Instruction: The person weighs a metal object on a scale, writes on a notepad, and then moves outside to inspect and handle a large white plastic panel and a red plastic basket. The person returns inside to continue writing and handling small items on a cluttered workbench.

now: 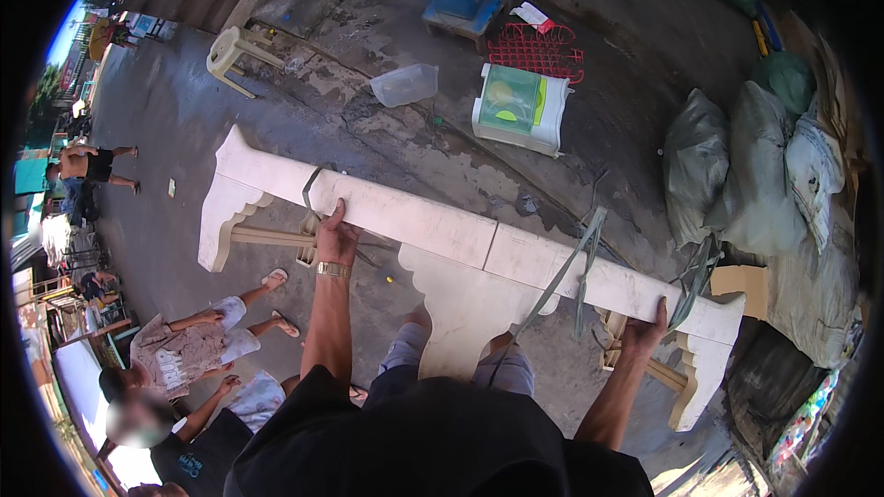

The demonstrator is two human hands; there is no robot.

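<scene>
Out here the ground is rough, stained concrete in hard sunlight, with clutter all round: a pale plastic stool [235, 53] far off to the left, a clear plastic container [403, 85] lying on its side, a white box with a green lid [517, 109] beside a red wire rack [537, 49], and a heap of stuffed grey sacks [755, 175] banked up on the right. Down at the near left a person sits on the ground in a patterned shirt [180, 354], legs stretched out, and other people stand farther off by the street. In the middle of it all the person I'm watching holds a long cream-coloured table [442, 230], folded and bundled with green strapping [564, 278], held up off the concrete in front of the body. Its long axis runs from far left down to near right, with scalloped leg panels at each end and one hanging in the middle over the person's knees. The left hand [335, 241], a gold watch on its wrist, reaches up and over the near edge towards the left half of the table, fingers curled onto the top with the thumb pointing up. The right hand [645, 331] clamps the near edge close to the right end, just beside a loop of the strapping, fingers wrapped round the lip. The two hands sit well apart along the length, the right one nearer the body and lower, the left one farther out and higher.
</scene>
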